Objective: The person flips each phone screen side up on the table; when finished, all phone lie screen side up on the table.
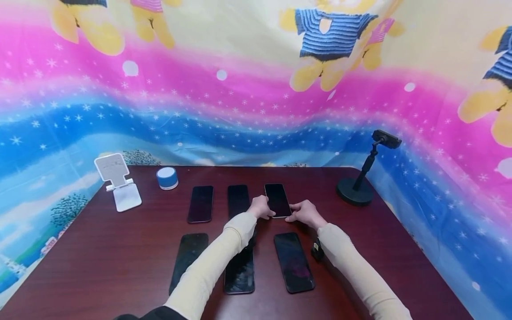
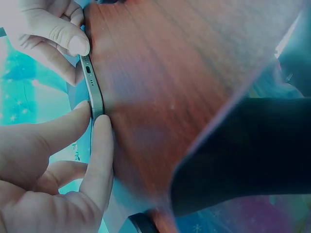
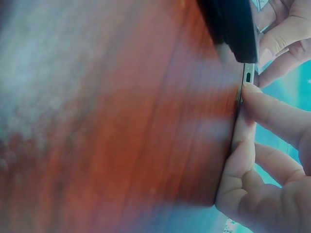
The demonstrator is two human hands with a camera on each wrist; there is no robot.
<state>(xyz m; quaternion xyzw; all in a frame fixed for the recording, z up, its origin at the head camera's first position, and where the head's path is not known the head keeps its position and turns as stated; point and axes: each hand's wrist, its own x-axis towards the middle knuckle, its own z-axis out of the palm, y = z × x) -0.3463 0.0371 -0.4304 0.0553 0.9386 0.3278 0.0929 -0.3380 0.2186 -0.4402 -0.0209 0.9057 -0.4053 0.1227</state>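
A dark-screened smartphone (image 1: 277,198) with a pale metal frame lies at the back right of several phones, screen up. At its near left corner, my left hand (image 1: 261,207) pinches it between thumb and finger. My right hand (image 1: 306,213) grips the near right corner, thumb on the bottom edge. The left wrist view shows the charging port in that bottom edge (image 2: 89,73), between the two hands. Left of it lies another black phone (image 1: 238,198), partly hidden by the left hand and sleeve. A phone (image 1: 294,262) lies nearer, between the forearms.
More phones lie at back left (image 1: 201,204), front left (image 1: 191,249) and front middle (image 1: 240,278), the front two partly under the left sleeve. A white folding stand (image 1: 127,196), a blue-and-white round tub (image 1: 167,178) and a black-based stand (image 1: 355,191) line the table's (image 1: 120,258) back.
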